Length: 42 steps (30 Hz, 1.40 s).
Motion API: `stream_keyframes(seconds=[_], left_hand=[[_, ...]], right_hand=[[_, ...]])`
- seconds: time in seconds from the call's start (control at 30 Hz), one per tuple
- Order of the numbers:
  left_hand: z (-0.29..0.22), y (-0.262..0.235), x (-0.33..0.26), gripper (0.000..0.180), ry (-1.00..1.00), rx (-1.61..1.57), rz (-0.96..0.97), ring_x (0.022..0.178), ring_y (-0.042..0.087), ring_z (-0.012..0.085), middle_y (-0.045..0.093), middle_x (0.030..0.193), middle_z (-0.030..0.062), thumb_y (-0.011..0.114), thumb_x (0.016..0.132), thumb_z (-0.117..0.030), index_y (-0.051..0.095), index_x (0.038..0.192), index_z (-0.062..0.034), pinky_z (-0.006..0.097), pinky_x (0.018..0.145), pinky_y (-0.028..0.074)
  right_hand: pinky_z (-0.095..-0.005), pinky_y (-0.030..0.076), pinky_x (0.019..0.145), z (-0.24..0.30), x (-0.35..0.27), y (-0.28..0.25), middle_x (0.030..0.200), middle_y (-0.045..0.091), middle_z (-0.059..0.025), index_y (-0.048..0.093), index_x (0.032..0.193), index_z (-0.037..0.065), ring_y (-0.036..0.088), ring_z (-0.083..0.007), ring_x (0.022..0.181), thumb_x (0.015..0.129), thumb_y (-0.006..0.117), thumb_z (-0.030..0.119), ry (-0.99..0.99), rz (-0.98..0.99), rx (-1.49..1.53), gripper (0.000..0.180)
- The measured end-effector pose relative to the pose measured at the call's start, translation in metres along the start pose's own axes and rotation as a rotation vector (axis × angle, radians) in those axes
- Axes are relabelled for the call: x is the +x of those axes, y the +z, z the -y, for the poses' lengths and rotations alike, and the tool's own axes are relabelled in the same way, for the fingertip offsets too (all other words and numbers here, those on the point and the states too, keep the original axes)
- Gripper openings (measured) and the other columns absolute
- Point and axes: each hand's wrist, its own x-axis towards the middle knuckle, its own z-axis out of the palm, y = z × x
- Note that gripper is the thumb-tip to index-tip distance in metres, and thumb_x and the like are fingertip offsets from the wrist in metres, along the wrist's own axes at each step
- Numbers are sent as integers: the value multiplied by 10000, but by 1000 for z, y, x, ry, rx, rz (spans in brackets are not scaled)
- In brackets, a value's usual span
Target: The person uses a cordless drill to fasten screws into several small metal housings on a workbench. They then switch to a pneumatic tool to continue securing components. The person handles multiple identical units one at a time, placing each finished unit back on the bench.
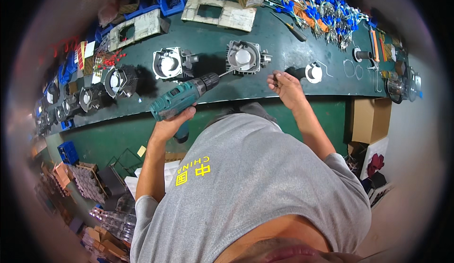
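My left hand is wrapped round a teal cordless drill above the bench's near edge. Its long thin bit points right and away, over a finned metal engine housing with a round piston top inside. Whether the bit touches the housing I cannot tell. To the right of that housing, my right hand has its fingers pinched together; anything small in them is hidden. A loose piston stands just right of this hand, with a thin bent wire beside it. A second metal housing sits beyond the drill.
Several dark housings line the bench's left end. A screwdriver and a heap of blue-capped wired parts lie at the far right. White slabs with square holes lie at the back. Thin gaskets and another piston are farther right.
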Motion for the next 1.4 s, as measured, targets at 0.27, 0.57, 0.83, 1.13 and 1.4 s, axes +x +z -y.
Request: stream_keyframes(seconds=[0.27,0.57,0.83,1.13,1.4], left_hand=[[7,-12,1,315,-22,-56,103,911,656,115,718,1041,8,831,879,-153,697,1153,-74,297,786,561],[19,-16,-4,300,-10,-83,115,908,656,112,715,1049,14,817,881,-134,696,1150,-73,297,800,557],[29,-11,-5,274,25,-163,120,826,639,107,707,1012,11,797,892,-116,702,1144,-63,280,745,544],[13,12,-19,279,54,-139,46,815,637,138,702,1000,34,784,895,-105,691,1150,-40,315,749,528],[2,49,-27,281,67,-130,-80,813,649,123,713,992,27,799,891,-103,703,1148,-44,294,751,541]], right_hand=[[-327,609,800,-5,-2,53,1045,712,-140,637,1139,-22,707,-201,929,1041,608,165,4,58,-54,213],[-365,625,874,-7,-13,65,1112,707,-178,622,1162,-48,719,-259,989,1034,582,96,42,79,-54,197],[-381,618,899,6,-21,74,1134,693,-220,589,1179,-83,714,-292,1029,1049,502,82,53,96,-16,228],[-350,633,869,14,3,58,1096,712,-173,629,1130,-32,726,-248,977,1047,583,118,55,122,-36,178],[-301,574,709,34,35,58,919,662,-60,622,1023,49,641,-151,815,1025,661,250,131,172,30,204]])
